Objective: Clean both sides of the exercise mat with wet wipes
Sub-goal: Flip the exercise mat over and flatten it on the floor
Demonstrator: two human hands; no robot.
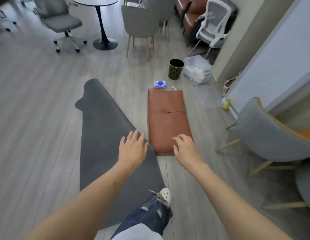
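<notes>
Hands hover empty over the floor — the left hand (132, 149) with fingers spread above the dark grey, partly folded exercise mat (105, 135) at centre frame, the right hand (185, 149) loosely curled over the brown leather cushion (166, 118). The blue-lidded pack of wet wipes (160, 84) lies beyond the cushion's far end — likely best fetched first, then the mat flattened.

The gray mat's (105, 135) near end is hidden behind the leg (150, 217); top-left chairs (60, 19) blur.
</notes>
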